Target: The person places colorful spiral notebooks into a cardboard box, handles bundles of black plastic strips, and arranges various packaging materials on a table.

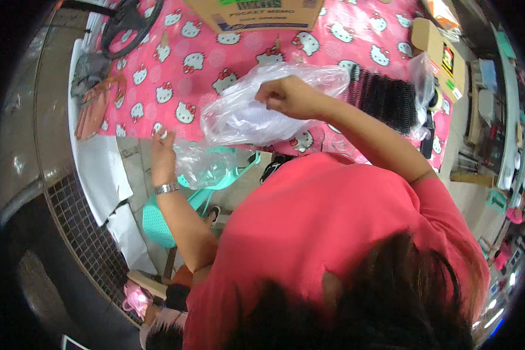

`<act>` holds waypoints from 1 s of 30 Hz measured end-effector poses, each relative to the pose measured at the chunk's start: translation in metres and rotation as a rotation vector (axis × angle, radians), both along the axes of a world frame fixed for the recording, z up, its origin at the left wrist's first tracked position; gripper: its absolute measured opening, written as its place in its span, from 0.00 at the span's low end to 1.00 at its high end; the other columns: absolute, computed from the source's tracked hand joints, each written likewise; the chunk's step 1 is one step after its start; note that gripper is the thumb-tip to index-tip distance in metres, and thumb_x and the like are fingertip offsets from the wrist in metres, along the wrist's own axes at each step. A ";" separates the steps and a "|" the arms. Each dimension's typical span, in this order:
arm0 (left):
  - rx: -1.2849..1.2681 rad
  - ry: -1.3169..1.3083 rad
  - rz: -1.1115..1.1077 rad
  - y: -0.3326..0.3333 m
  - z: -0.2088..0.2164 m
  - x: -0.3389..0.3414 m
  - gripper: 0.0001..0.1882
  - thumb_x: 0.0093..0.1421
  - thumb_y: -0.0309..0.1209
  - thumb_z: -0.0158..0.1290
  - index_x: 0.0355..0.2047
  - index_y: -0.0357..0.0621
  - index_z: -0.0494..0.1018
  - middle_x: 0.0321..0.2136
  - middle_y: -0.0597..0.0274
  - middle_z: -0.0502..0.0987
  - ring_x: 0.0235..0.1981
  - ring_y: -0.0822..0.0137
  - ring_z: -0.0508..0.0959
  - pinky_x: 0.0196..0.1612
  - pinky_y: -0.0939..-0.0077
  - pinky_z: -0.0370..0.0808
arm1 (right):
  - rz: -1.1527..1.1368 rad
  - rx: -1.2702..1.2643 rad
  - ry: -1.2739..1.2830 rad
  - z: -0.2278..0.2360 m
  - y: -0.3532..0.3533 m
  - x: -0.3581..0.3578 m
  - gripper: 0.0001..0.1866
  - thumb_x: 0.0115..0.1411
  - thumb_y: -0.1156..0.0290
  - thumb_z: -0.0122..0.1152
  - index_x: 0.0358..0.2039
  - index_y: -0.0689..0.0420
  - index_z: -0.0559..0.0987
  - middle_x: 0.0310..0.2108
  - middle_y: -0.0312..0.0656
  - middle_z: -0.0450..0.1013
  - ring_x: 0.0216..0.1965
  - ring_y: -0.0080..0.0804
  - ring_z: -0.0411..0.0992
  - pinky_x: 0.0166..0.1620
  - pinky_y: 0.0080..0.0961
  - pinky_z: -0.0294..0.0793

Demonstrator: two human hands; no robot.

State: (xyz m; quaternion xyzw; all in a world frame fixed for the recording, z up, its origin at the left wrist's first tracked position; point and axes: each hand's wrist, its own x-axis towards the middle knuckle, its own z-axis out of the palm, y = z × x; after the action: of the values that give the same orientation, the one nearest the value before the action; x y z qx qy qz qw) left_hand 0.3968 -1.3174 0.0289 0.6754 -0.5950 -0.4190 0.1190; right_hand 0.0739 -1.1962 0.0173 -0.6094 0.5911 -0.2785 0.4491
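Note:
My left hand point(163, 153), with a metal band at the wrist, is at the table's front edge. Its fingers are pinched at the side of a clear plastic bag point(203, 167) that hangs below the edge. Over a larger clear plastic bag point(219, 119) on the table is my right hand point(287, 97), curled closed. Whatever its fingertips hold is hidden. White material point(254, 118) shows inside the larger bag. To the right of it lie black spiral coils point(385, 98) packed in close rows.
A pink patterned cloth point(195, 87) covers the table. Cardboard boxes stand at the back point(256, 14) and right point(429, 41). A black ring-shaped object point(128, 26) and a brownish-pink pouch point(93, 111) are at the left. Below the front edge is a turquoise plastic chair point(157, 224).

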 end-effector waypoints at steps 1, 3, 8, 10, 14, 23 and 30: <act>0.032 0.139 0.006 0.004 0.028 -0.011 0.24 0.58 0.40 0.50 0.51 0.39 0.66 0.39 0.65 0.71 0.29 0.78 0.64 0.34 0.86 0.62 | -0.006 -0.015 -0.112 0.017 -0.007 0.004 0.19 0.51 0.72 0.57 0.46 0.59 0.73 0.42 0.47 0.73 0.39 0.37 0.74 0.44 0.32 0.72; 0.069 0.431 -0.081 0.017 0.082 -0.041 0.25 0.56 0.39 0.53 0.52 0.40 0.66 0.41 0.65 0.71 0.28 0.78 0.63 0.36 0.86 0.62 | 0.003 -0.257 -0.192 0.036 -0.018 0.032 0.22 0.51 0.67 0.60 0.47 0.59 0.72 0.43 0.47 0.72 0.43 0.38 0.72 0.47 0.33 0.70; 0.048 0.754 -0.581 0.016 0.145 -0.074 0.26 0.51 0.34 0.57 0.51 0.41 0.67 0.43 0.68 0.70 0.26 0.77 0.63 0.34 0.85 0.63 | 0.170 -0.611 -0.192 0.045 -0.084 0.101 0.25 0.47 0.58 0.63 0.43 0.59 0.74 0.42 0.49 0.73 0.46 0.41 0.70 0.50 0.33 0.68; -0.454 0.252 -0.708 -0.002 0.154 -0.057 0.24 0.49 0.31 0.58 0.47 0.39 0.70 0.39 0.67 0.72 0.25 0.76 0.64 0.32 0.84 0.64 | 0.195 -0.465 -0.266 0.054 -0.110 0.088 0.21 0.46 0.58 0.64 0.38 0.59 0.77 0.39 0.49 0.74 0.43 0.39 0.72 0.46 0.33 0.70; -0.266 -0.212 -0.623 -0.060 0.147 0.027 0.16 0.50 0.29 0.56 0.39 0.35 0.73 0.30 0.64 0.75 0.26 0.76 0.68 0.31 0.80 0.66 | 0.129 -0.436 -0.331 0.073 -0.153 0.036 0.12 0.50 0.67 0.63 0.34 0.59 0.78 0.35 0.41 0.74 0.39 0.32 0.73 0.41 0.28 0.72; -0.587 -0.151 -0.704 -0.074 0.173 -0.037 0.12 0.54 0.30 0.54 0.35 0.34 0.75 0.29 0.52 0.78 0.28 0.69 0.76 0.32 0.77 0.69 | 0.200 -0.704 0.022 0.119 -0.172 0.086 0.16 0.53 0.58 0.61 0.38 0.54 0.77 0.30 0.40 0.76 0.34 0.34 0.75 0.41 0.30 0.71; -0.323 0.143 -0.522 -0.111 0.190 0.003 0.07 0.53 0.21 0.52 0.34 0.35 0.75 0.35 0.62 0.77 0.34 0.79 0.73 0.37 0.85 0.68 | -0.016 -0.611 0.166 0.142 -0.195 0.023 0.17 0.55 0.53 0.56 0.33 0.55 0.78 0.25 0.41 0.73 0.27 0.36 0.73 0.34 0.32 0.71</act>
State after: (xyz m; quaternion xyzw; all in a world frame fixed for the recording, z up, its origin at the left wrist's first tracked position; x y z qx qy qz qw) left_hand 0.4003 -1.4284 0.2189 0.4410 -0.7974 -0.3817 0.1548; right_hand 0.0972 -1.3912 0.1596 -0.7321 0.5193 -0.3961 0.1933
